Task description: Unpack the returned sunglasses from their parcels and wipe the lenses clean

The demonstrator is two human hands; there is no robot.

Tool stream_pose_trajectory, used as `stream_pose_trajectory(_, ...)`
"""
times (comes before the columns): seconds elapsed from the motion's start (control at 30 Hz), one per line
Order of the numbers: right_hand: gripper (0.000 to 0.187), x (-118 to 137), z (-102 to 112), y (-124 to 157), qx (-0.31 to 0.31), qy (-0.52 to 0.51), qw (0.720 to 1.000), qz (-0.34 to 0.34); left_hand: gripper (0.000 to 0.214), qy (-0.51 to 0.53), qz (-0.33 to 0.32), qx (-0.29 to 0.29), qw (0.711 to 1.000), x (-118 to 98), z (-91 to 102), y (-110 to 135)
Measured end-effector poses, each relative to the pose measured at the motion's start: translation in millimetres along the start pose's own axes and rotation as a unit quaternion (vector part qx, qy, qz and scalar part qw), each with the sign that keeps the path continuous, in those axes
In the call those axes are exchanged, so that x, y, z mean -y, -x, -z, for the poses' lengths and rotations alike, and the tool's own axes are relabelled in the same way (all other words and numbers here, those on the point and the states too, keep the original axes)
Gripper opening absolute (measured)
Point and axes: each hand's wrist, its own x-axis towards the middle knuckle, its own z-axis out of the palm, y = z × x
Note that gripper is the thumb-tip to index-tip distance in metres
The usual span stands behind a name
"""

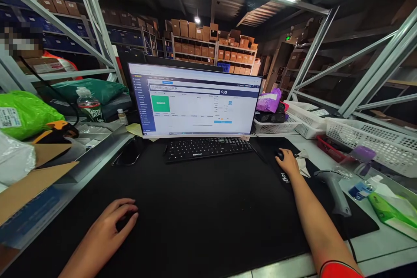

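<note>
My right hand (pixel 288 162) rests over a black computer mouse (pixel 280 155), its fingers curled on the mouse at the right of the black desk mat (pixel 202 208). On the near left of the mat lies my left hand (pixel 114 221), fingers loosely bent and apart, with nothing in it. A black keyboard (pixel 208 148) sits in front of the monitor (pixel 195 108), whose lit screen shows a page with a green block. The smartphone (pixel 127 153) lies dark at the mat's left side. A grey handheld barcode scanner (pixel 335 193) lies right of my right forearm.
White plastic baskets (pixel 368 139) line the right side. Nearby are a blue-labelled bottle (pixel 363 189) and a green tissue pack (pixel 395 208). At left stand an open cardboard box (pixel 39 182), a green bag (pixel 22 115) and a drink bottle (pixel 88 104). A person (pixel 60 61) is beyond the left frame.
</note>
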Motion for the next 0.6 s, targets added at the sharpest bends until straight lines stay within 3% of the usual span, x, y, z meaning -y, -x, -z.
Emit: stream_pose_trajectory(0.6, 0.052, 7.4, 8.9, 3.6, -0.004, 0.009, 0.999, -0.035, 0.049, -0.007, 0.004, -0.002, 1.000, -14.4, 8.1, -1.7)
